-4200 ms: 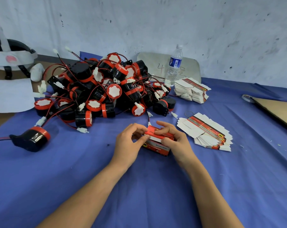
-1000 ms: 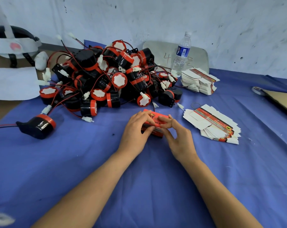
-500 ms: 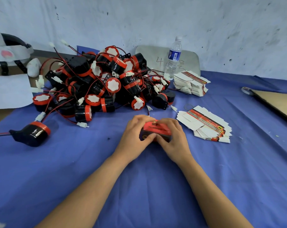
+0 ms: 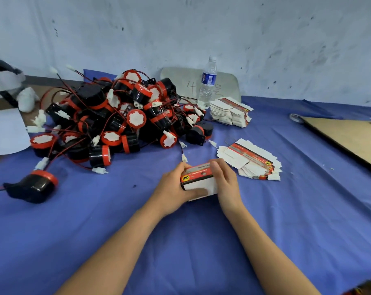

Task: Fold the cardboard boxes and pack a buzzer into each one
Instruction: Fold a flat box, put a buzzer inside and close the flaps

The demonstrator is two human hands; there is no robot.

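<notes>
Box: one folded cardboard box (image 4: 198, 179), centre of frame on the blue cloth (image 4: 201, 241), red top up, white side toward the camera. It looks closed; whether it contains a buzzer is hidden.
Progress: early, by my reading. No other folded box plainly shows.
Buzzer pile (image 4: 120, 118): large, upper left of centre, wires tangled.
Flat boxes: fanned stack (image 4: 252, 162) just right of the hands, second stack (image 4: 229, 111) higher up — all unfolded.
Left hand (image 4: 171, 188): clamped on the box's left end, thumb across the white face.
Right hand (image 4: 225, 179): curled over the right end — fingers on the top edge.
</notes>
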